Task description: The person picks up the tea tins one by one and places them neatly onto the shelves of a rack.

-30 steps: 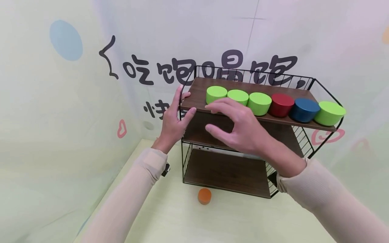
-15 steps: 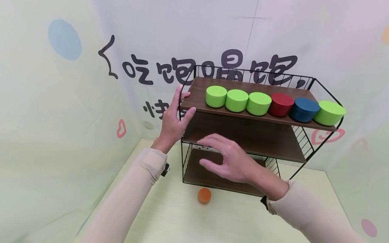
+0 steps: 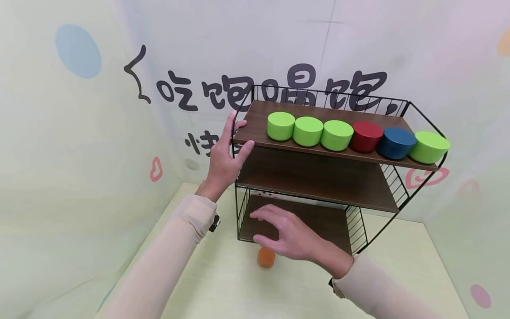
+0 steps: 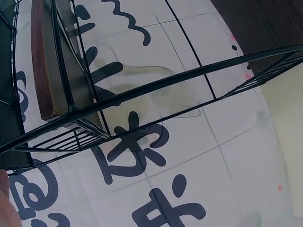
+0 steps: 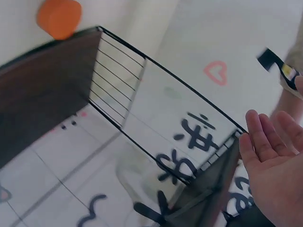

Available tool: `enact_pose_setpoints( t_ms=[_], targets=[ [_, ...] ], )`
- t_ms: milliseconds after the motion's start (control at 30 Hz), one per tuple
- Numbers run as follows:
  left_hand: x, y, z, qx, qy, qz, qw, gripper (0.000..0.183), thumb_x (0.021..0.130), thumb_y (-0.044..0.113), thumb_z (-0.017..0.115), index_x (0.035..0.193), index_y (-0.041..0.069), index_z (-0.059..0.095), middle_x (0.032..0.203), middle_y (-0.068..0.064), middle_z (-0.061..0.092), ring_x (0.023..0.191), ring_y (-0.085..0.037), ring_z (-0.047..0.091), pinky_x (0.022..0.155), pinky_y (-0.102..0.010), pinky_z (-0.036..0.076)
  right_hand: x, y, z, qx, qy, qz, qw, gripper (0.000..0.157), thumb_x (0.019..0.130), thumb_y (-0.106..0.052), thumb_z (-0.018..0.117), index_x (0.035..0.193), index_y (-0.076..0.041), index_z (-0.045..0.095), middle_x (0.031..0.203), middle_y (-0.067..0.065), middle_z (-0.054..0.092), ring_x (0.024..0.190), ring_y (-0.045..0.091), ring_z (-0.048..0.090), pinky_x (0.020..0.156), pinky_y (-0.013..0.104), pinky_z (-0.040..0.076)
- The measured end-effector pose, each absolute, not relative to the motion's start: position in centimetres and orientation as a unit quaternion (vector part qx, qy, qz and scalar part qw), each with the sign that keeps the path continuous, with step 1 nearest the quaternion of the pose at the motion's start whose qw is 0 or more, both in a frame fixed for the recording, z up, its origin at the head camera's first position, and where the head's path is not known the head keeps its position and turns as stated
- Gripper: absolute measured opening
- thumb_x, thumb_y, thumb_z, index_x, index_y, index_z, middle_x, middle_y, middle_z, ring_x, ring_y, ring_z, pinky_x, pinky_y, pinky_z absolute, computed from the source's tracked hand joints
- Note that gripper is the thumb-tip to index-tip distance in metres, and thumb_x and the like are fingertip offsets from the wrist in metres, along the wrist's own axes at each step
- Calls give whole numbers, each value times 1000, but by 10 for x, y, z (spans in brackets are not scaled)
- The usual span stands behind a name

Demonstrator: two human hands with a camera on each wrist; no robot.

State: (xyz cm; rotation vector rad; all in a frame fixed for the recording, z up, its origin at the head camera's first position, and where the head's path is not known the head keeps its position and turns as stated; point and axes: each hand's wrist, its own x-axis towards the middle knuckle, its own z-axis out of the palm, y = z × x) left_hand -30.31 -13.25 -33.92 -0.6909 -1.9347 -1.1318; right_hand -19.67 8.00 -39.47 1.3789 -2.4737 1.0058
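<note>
A three-level rack [image 3: 318, 177] with black wire sides and dark wood boards stands on the pale table. My left hand [image 3: 224, 160] grips its upper left front corner, thumb on the board's front edge and fingers around the wire side. In front of the lowest board hovers my right hand [image 3: 288, 232], fingers loosely bent, holding nothing. Just below it, an orange cylinder [image 3: 266, 258] sits on the table, partly covered by the thumb side; the right wrist view also shows this orange cylinder [image 5: 59, 18], apart from the fingers.
Along the top board's front edge stand several light green cylinders [image 3: 280, 126], a dark red one [image 3: 366, 137] and a blue one [image 3: 396, 143]. A printed cloth wall [image 3: 191, 40] with black characters hangs behind and beside the pale table [image 3: 223, 283].
My right hand has come down from in front of the top board, past the middle one, to just above the orange cylinder. The left hand keeps its hold on the rack.
</note>
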Motion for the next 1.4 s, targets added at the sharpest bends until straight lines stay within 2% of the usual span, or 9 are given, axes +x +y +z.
enact_pose_setpoints(
  t_ms=[333,667,900,1167,1400],
  targets=[
    [-303,-133,-340,-272,-763,-445,382,72,97,28,62,158,12,27,139,-2,59,133,-12,48,109,-35,35,-191,78,-438,436,-837,331,15,40,93,-27,71,129,-12,62,125,-4,61,114,12,60,97,35,49],
    [-304,-132,-340,-273,-759,-446,387,72,96,25,63,158,11,27,138,-3,60,133,-13,49,108,-36,36,-193,80,-481,388,-858,335,-31,39,94,-28,68,129,-13,63,125,-5,62,113,13,61,97,36,49],
    [-305,-133,-341,-272,-763,-443,385,71,97,30,61,158,12,28,138,-3,60,133,-13,48,107,-35,37,-193,81,-507,367,-873,320,-30,38,92,-28,70,126,-12,65,122,-2,63,109,18,63,95,37,50],
    [-304,-133,-340,-274,-760,-445,387,73,96,23,64,157,10,27,138,-3,60,132,-14,50,106,-35,38,-199,87,-536,347,-881,321,-20,42,89,-27,74,126,-9,65,124,0,64,116,18,60,98,40,48],
    [-304,-132,-340,-272,-757,-447,390,73,95,22,65,157,9,28,137,-4,60,131,-15,51,106,-35,38,-202,91,-555,342,-886,314,-11,43,88,-25,76,124,-6,65,124,4,64,116,21,60,97,43,49]
  ],
)
